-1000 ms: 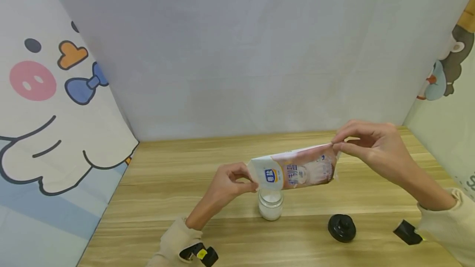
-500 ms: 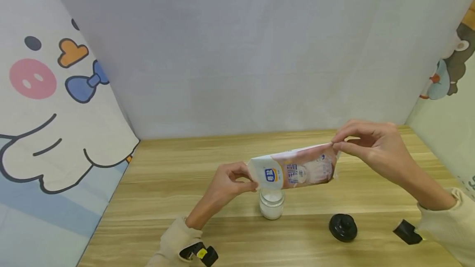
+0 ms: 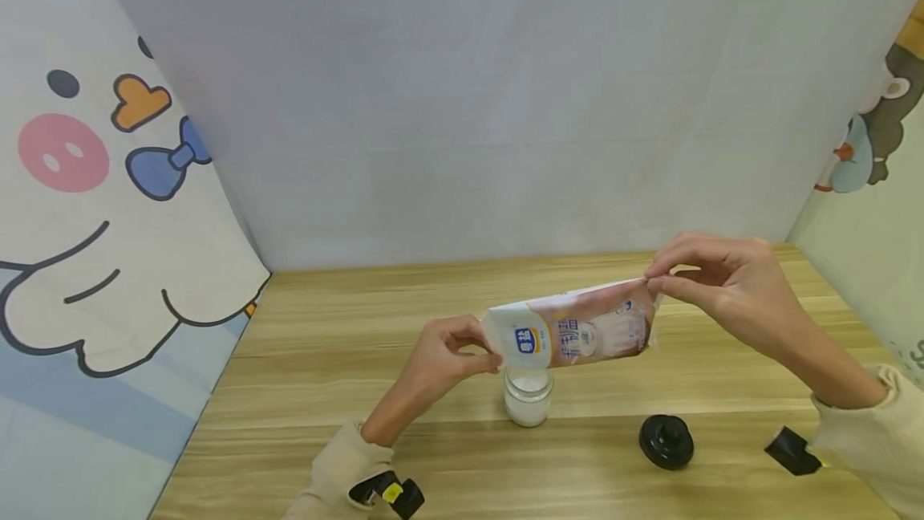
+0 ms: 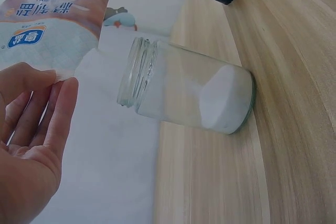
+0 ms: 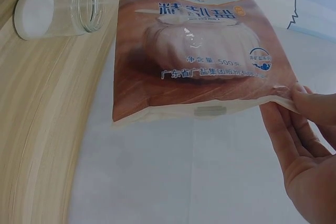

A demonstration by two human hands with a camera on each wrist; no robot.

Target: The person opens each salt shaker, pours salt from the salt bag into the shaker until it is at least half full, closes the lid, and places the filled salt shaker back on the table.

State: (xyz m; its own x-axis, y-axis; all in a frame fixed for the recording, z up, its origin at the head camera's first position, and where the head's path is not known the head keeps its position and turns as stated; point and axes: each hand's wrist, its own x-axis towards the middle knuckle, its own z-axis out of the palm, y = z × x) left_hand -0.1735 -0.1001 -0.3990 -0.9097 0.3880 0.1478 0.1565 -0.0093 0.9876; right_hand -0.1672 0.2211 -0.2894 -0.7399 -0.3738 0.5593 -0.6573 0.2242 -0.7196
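Observation:
A printed salt bag [image 3: 577, 327], white and brownish pink, is held nearly level above a glass jar [image 3: 528, 404]. Thumb and finger of my left hand [image 3: 451, 355] pinch the bag's white end, close over the jar's mouth. At the other end, my right hand [image 3: 729, 287] pinches an upper corner, so that side sits higher. In the left wrist view the open jar [image 4: 184, 85] stands apart from the bag [image 4: 52, 19], with a sloped heap of white salt [image 4: 227, 99] at its bottom. The right wrist view shows the bag's printed front [image 5: 202, 51].
A black knobbed lid [image 3: 666, 441] lies on the wooden table [image 3: 325, 400], right of the jar. Behind the table rises a pale grey cloth backdrop [image 3: 469, 103]. Cartoon-printed panels [image 3: 108, 279] stand at both sides. A black wrist camera [image 3: 792, 452] hangs by the right sleeve.
The head view has shifted very slightly. Both hands and the bag keep the same pose over the jar.

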